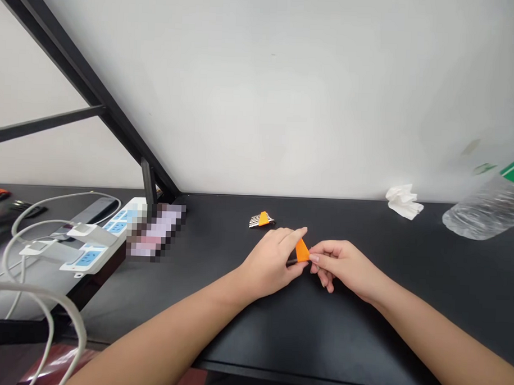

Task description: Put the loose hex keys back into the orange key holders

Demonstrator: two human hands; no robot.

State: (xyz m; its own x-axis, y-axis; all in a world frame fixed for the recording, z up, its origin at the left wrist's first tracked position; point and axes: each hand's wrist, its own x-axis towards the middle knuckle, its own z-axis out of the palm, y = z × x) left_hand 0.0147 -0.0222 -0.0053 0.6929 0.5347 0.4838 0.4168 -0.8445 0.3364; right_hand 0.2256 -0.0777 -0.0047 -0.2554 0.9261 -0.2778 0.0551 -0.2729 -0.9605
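A small orange piece (301,250) is pinched between both my hands over the middle of the black table (277,328). My left hand (271,260) is curled, its fingers closed round the orange piece and a thin dark part sticking out under it. From the right, my right hand (342,265) grips the same piece with its fingertips. A little farther back lies a second small orange item with striped metal teeth (261,220), untouched.
A white power strip (99,240) with blue sockets, plugs and white cables (34,302) sits at the left. A crumpled white tissue (403,201) and a clear plastic bottle (484,209) lie at the back right by the wall. Black frame bars (95,102) rise at left.
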